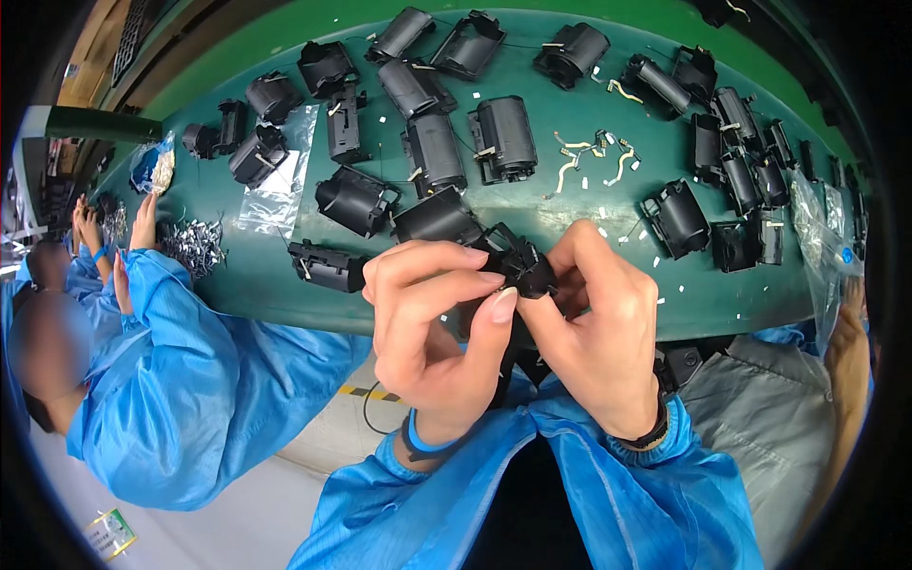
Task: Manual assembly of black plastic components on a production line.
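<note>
A: Held what, right in the middle?
B: Held a small black part [532, 275] over the near side of the green bench [256, 290], with the left hand [432, 323] and the right hand [603, 318].
A: Held how, on the left?
B: Pinched at the left side of the part, with thumb and fingertips close together. Could not tell about any tiny bit tucked in between.
A: And on the right?
B: Gripped the same part from the other side, between thumb and bent pointer finger. Hid some of the part that way.
A: Saw what close by?
B: Saw a big curved black case [439, 218] just behind the part, and a long black case [323, 266] just left of the left hand.
A: And farther off?
B: Saw lots more black cases [503, 138] spread about, with a crowded bunch [741, 180] over to the right. Spotted thin pale strips [622, 166] in a loose group past the right hand.
A: Noticed anything near the ends?
B: Noticed a pile of shiny silver bits [195, 249] at the left, near a person in blue [180, 380]. Found a clear bag [819, 223] at the right edge, near grey clothes [760, 427].
</note>
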`<action>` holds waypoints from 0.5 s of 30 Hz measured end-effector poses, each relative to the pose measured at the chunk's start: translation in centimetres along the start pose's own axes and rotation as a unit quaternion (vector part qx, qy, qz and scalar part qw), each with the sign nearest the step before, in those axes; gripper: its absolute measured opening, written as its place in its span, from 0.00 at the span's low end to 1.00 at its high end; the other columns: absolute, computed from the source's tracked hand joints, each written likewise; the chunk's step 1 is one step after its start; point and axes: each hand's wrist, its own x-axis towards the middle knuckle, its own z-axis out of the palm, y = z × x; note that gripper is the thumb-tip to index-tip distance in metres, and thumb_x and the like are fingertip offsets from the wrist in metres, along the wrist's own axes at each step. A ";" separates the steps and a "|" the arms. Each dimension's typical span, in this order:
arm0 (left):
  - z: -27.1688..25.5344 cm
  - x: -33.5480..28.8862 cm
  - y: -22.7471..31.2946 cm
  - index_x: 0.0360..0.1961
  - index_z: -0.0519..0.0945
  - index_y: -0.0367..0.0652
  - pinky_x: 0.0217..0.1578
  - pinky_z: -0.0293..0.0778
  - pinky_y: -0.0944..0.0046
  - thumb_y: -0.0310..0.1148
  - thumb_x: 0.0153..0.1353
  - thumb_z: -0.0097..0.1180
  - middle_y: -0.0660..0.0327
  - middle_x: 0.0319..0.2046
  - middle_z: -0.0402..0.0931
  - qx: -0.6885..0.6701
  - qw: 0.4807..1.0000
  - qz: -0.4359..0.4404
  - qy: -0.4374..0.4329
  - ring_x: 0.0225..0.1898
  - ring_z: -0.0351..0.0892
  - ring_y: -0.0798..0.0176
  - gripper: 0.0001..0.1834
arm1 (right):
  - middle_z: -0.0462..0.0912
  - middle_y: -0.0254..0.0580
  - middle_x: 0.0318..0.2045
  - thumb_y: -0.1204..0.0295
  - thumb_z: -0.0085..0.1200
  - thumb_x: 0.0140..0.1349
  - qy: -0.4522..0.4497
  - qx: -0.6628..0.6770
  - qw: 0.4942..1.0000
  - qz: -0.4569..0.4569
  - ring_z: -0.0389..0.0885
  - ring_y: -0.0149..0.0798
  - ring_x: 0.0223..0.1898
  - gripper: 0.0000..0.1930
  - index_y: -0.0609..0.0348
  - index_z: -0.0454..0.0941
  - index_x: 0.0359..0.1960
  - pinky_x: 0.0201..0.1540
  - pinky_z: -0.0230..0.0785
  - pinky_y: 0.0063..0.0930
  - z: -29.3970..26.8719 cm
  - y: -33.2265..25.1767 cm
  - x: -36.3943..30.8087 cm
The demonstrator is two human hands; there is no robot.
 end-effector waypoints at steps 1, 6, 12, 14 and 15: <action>-0.1 0.0 0.1 0.37 0.84 0.40 0.48 0.65 0.58 0.24 0.49 0.72 0.56 0.38 0.84 0.015 1.000 -0.016 -0.013 0.40 0.79 0.56 0.13 | 0.78 0.43 0.20 0.74 0.67 0.57 0.003 -0.006 1.000 0.000 0.81 0.41 0.18 0.14 0.61 0.69 0.29 0.20 0.71 0.34 0.0 0.0 0.0; -0.4 0.4 0.2 0.37 0.84 0.40 0.52 0.66 0.57 0.25 0.47 0.75 0.55 0.42 0.85 0.020 0.999 0.014 -0.048 0.45 0.80 0.53 0.15 | 0.78 0.43 0.20 0.75 0.67 0.56 0.011 -0.008 1.000 0.001 0.81 0.41 0.18 0.14 0.61 0.69 0.30 0.21 0.71 0.35 -0.1 0.1 0.0; -0.9 0.4 -0.2 0.43 0.76 0.36 0.64 0.67 0.48 0.24 0.50 0.72 0.46 0.48 0.82 0.037 0.990 0.035 -0.132 0.58 0.75 0.47 0.20 | 0.78 0.43 0.20 0.76 0.67 0.54 -0.007 -0.011 1.000 0.009 0.81 0.41 0.19 0.14 0.62 0.69 0.31 0.21 0.72 0.34 -0.6 -0.1 -0.1; -1.0 0.5 -0.1 0.43 0.76 0.36 0.62 0.67 0.48 0.24 0.50 0.72 0.46 0.48 0.83 0.071 0.989 0.040 -0.125 0.56 0.75 0.47 0.20 | 0.78 0.44 0.20 0.77 0.67 0.53 -0.014 -0.007 1.000 0.015 0.82 0.41 0.19 0.14 0.62 0.69 0.30 0.22 0.72 0.34 -0.6 -0.3 0.0; -1.1 0.5 0.0 0.43 0.76 0.36 0.62 0.67 0.48 0.24 0.50 0.72 0.46 0.48 0.83 0.072 0.989 0.040 -0.125 0.56 0.75 0.47 0.20 | 0.78 0.44 0.20 0.77 0.67 0.52 -0.019 0.005 0.999 0.025 0.82 0.42 0.19 0.14 0.62 0.69 0.30 0.22 0.72 0.35 -0.6 -0.4 -0.1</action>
